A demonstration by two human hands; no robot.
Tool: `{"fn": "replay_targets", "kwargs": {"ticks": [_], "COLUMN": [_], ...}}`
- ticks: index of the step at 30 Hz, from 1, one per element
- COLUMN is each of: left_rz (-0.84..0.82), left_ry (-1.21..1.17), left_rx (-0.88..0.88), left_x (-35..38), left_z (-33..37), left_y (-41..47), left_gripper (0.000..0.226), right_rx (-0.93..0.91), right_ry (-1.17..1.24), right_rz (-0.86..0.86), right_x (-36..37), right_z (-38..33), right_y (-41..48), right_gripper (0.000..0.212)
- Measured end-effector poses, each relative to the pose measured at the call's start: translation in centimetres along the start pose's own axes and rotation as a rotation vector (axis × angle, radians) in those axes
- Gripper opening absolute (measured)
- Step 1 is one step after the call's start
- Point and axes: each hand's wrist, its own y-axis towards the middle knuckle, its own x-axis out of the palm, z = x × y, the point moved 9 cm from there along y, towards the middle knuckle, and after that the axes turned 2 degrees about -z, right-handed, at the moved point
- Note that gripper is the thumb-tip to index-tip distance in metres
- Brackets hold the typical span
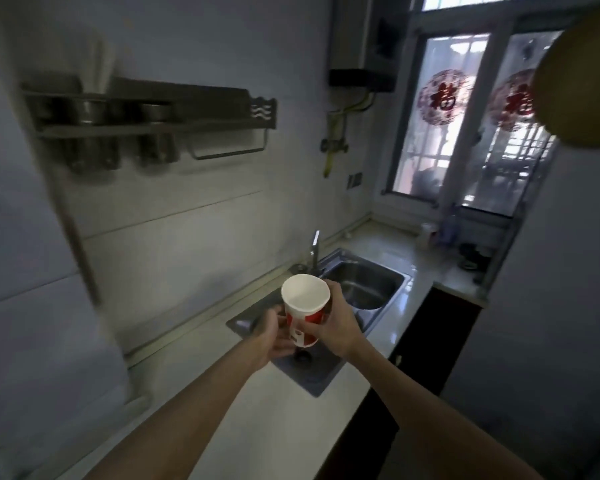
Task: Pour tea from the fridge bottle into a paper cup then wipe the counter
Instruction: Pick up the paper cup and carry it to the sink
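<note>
A paper cup [305,308], white inside with a red-and-white printed outside, is held in the air by both hands over the near basin of a stainless-steel double sink [378,263]. Its long axis stands close to upright, tipped so the open mouth faces up and toward the camera, and the base points down at the basin. The right hand [338,323] grasps the cup's right side, fingers wrapped round the wall just under the rim. The left hand [272,336] holds the lower part from the left, fingers curled around it. A chrome tap [315,245] rises behind the cup. The sink is set in a pale glossy counter [284,410] over dark cabinet fronts [426,336]. On the tiled wall hangs a grey metal rack [146,114]; a barred window [465,133] with round red paper decorations lights the far end.
</note>
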Motion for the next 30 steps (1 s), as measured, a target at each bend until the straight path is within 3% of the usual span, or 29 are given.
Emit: {"fn": "replay_targets", "kwargs": {"ticks": [6,16,30], "left_rz": [-0.193,-0.426,-0.596], "left_ry": [0.065,0.134,0.177], "left_rx": [0.012,-0.093,-0.196], "left_x": [11.5,28.7,45.2], "left_z": [0.3,0.8,4.4], "left_y": [1.7,7.3,20.6], "left_gripper": [0.040,0.049,0.062], "right_rx": [0.062,0.176,0.290], "right_ry": [-0.061,-0.078,-0.186], "right_rz": [0.157,0.381,0.541], "right_x": [-10.8,-26.0,-39.9], "right_z": [4.1,10.0,20.1], "right_y": [-0.9,-2.5,5.7], "right_gripper": [0.082,0.078,0.068]}}
